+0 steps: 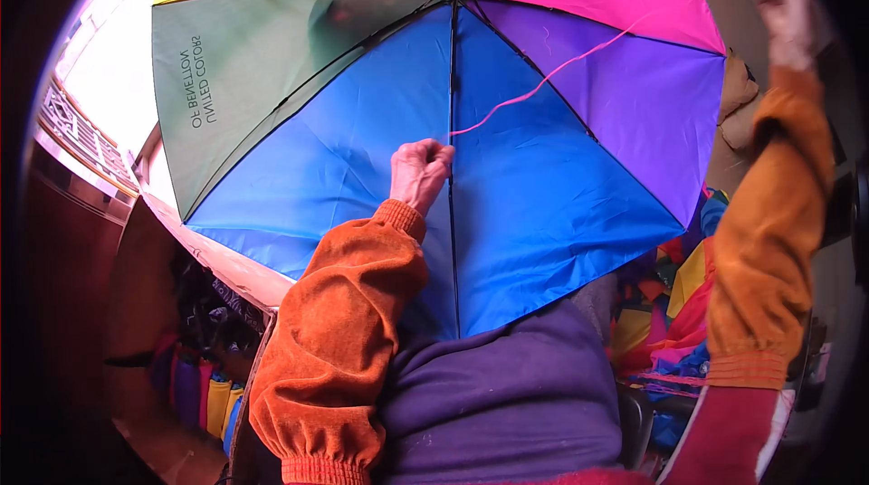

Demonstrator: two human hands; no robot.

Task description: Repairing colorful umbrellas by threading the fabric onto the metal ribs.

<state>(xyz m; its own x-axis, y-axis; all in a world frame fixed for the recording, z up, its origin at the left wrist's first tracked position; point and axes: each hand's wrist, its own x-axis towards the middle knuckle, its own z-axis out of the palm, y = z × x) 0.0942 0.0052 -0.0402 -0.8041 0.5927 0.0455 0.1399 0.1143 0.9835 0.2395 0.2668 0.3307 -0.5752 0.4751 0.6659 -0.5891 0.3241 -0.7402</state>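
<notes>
One open rainbow umbrella (507,204). Left hand (419,173) clenched, pinching blue panel at rib. Right hand (777,5) raised beyond canopy's edge, gripping one taut pink thread (579,58).

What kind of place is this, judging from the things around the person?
Probably a small umbrella repair or sewing stall. The left hand pinches an open rainbow umbrella, the right hand pulls a pink thread taut, and folded colourful umbrellas stand lower left.

Head camera looks down — perhaps forward — close on umbrella (507,204).
</notes>
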